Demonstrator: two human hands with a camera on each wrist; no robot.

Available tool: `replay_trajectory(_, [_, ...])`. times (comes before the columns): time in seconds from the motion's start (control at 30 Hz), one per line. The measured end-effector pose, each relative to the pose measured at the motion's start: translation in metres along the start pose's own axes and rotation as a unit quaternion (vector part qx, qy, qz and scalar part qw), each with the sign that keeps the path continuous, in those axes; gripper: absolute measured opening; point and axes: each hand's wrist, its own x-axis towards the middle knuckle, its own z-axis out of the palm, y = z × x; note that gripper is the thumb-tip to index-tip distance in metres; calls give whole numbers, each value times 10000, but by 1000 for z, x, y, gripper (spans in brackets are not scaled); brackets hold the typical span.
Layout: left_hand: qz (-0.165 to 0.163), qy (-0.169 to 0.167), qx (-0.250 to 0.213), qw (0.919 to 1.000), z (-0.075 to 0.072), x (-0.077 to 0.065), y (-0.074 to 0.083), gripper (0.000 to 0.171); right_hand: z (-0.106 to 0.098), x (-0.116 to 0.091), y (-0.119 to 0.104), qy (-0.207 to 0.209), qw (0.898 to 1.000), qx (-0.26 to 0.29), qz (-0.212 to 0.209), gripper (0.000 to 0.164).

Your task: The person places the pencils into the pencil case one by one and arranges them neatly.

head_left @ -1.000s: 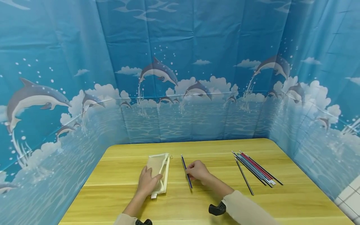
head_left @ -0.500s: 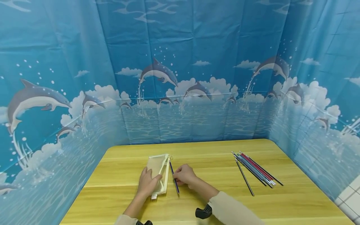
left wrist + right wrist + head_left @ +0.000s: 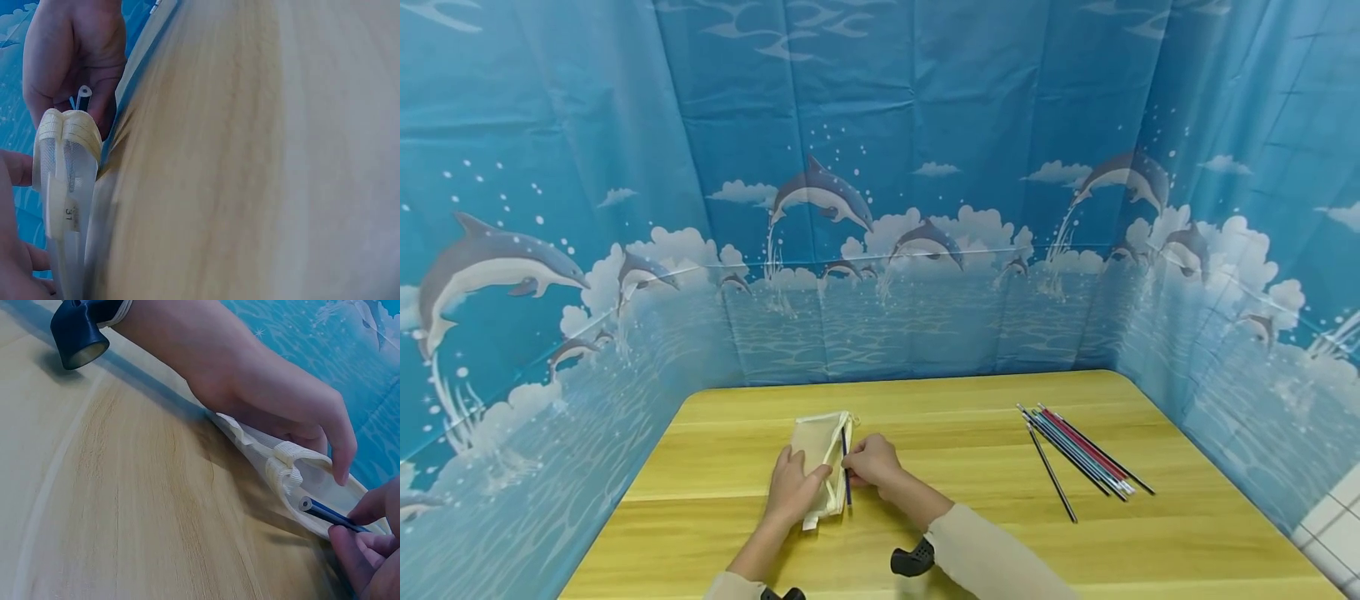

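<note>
A cream mesh pencil pouch [image 3: 808, 435] lies left of the middle of the table, its zipped mouth gaping toward the right. My left hand [image 3: 795, 485] grips the pouch from its near left side, and the right wrist view has a finger bent over the mouth's rim. Between thumb and fingers, my right hand [image 3: 874, 462] pinches a dark blue pencil [image 3: 328, 514]. This pencil lies lengthwise along the gaping mouth, within the rim in the right wrist view. Its near end shows above the pouch's edge [image 3: 67, 128] in the left wrist view.
To the right lies a bundle of several pencils [image 3: 1086, 450] in dark, light blue and red. One dark pencil [image 3: 1051, 471] sits slightly apart on its left. A dolphin-print curtain [image 3: 880, 317] stands behind the wooden table [image 3: 955, 408].
My right hand has carried the dark blue pencil leftward across the table to the pouch's mouth. My left hand and the pouch have stayed in place.
</note>
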Motion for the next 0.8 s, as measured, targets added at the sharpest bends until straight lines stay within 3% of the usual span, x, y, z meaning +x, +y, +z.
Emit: replay_trajectory(0.8, [-9,-132,-221,9997,-7,1,4,84,19,8,-11,2,9997,-249,-1,13])
